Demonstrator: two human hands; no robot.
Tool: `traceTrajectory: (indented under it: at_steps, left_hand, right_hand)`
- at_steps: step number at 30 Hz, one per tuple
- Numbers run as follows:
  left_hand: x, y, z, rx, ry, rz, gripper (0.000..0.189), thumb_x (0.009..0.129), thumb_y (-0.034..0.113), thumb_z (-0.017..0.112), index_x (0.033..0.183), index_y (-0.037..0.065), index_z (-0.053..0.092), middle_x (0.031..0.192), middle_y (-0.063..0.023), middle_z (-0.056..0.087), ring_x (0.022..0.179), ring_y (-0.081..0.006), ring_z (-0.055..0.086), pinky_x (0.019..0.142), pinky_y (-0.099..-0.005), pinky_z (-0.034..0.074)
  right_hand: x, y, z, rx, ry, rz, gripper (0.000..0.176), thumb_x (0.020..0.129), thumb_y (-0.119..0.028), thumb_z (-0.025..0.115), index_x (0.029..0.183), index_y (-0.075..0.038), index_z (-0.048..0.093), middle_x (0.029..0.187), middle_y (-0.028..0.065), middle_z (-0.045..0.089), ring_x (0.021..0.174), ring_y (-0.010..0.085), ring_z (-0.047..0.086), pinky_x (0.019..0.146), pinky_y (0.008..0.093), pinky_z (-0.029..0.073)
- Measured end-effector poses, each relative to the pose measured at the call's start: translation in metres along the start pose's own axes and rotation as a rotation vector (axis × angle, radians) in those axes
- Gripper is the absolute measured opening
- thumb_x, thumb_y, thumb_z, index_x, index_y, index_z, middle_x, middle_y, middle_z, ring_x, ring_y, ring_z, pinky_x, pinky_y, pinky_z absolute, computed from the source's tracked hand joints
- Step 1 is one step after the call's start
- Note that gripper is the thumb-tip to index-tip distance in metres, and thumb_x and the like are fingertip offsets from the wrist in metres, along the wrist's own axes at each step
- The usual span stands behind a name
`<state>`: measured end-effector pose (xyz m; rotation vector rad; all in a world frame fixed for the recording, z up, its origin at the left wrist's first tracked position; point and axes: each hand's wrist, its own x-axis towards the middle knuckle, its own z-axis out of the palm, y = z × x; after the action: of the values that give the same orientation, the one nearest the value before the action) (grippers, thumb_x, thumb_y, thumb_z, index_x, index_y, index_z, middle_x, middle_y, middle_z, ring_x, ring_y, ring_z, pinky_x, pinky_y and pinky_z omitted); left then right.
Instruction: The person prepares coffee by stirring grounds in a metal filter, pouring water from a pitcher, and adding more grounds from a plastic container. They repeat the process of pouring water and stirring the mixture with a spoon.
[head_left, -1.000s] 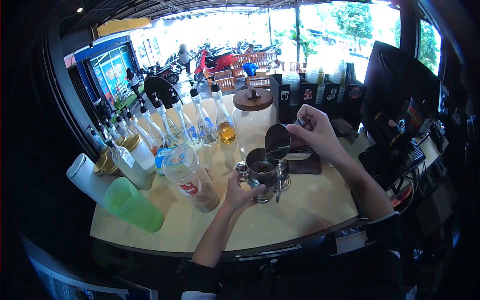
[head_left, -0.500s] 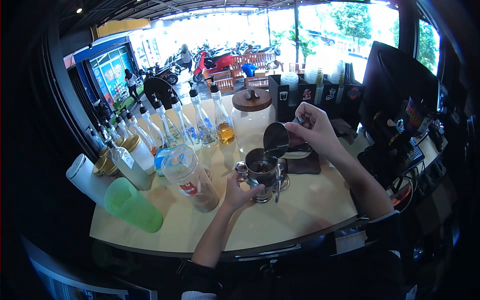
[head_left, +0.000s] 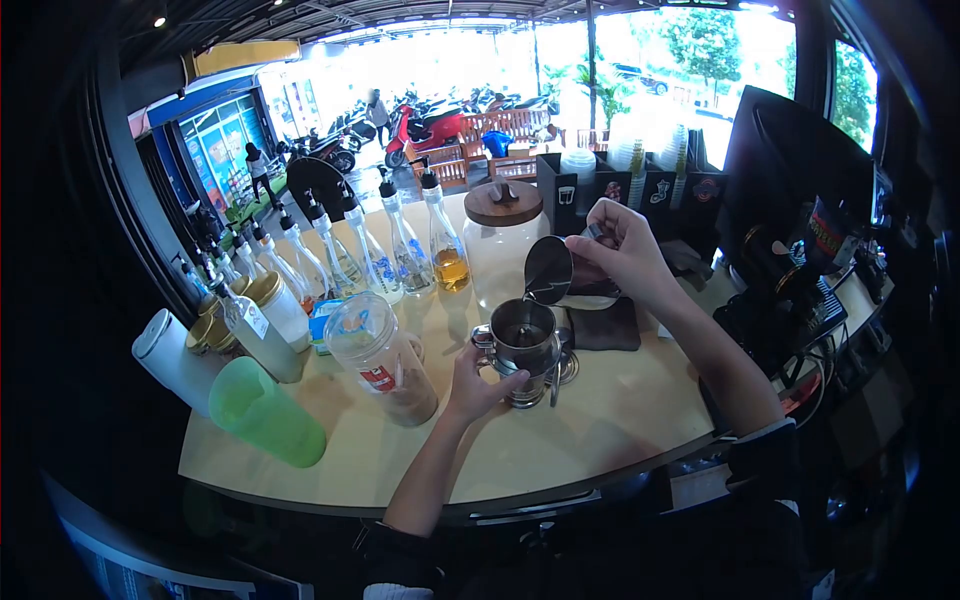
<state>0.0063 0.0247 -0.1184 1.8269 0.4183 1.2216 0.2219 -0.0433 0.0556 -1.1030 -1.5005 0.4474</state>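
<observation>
My right hand (head_left: 610, 255) has its grip pinching the steel pitcher (head_left: 550, 270), tilted above the filter cup (head_left: 525, 345) on the bench (head_left: 620, 410). My left hand (head_left: 475, 385) clasps that cup. I judge this the pouring step; next needs a slow, steady tilt.

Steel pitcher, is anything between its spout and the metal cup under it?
Nothing visible. The steel pitcher in the right hand tilts just above the open metal cup, which the left hand grips. The glass jar stands behind them, clear of the gap.
</observation>
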Motion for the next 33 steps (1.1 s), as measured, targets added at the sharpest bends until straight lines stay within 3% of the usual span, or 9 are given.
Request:
traceTrajectory:
  at_steps: [24, 26, 33]
  left_hand:
    - [0.0, 0.0, -0.001, 0.035, 0.002, -0.005, 0.058, 0.067, 0.023, 0.083, 0.113, 0.0, 0.055, 0.102, -0.0095, 0.064, 0.094, -0.0178, 0.063, 0.085, -0.0332, 0.05]
    - [0.0, 0.001, -0.001, 0.025, -0.002, 0.002, 0.058, 0.067, 0.023, 0.083, 0.113, 0.0, 0.056, 0.102, -0.0095, 0.064, 0.095, -0.0178, 0.063, 0.085, -0.0333, 0.05]
    - [0.0, -0.002, -0.002, 0.05, -0.008, 0.006, 0.057, 0.067, 0.023, 0.083, 0.113, 0.001, 0.056, 0.102, -0.0089, 0.065, 0.094, -0.0175, 0.063, 0.085, -0.0332, 0.05]
  right_hand:
    - [0.013, 0.009, 0.003, -0.049, 0.025, -0.025, 0.032, 0.077, -0.01, 0.075, 0.075, -0.006, 0.044, 0.064, -0.0071, 0.039, 0.061, 0.0018, 0.032, 0.054, 0.0195, 0.03]
    - [0.013, 0.012, 0.002, -0.088, -0.002, -0.048, 0.03, 0.082, -0.011, 0.074, 0.078, -0.008, 0.044, 0.066, -0.0097, 0.039, 0.06, -0.0028, 0.031, 0.051, 0.0158, 0.026]
    - [0.006, -0.004, 0.007, -0.048, -0.012, -0.02, 0.03, 0.079, -0.011, 0.074, 0.075, -0.005, 0.045, 0.065, -0.006, 0.043, 0.062, 0.0009, 0.034, 0.054, 0.0195, 0.031]
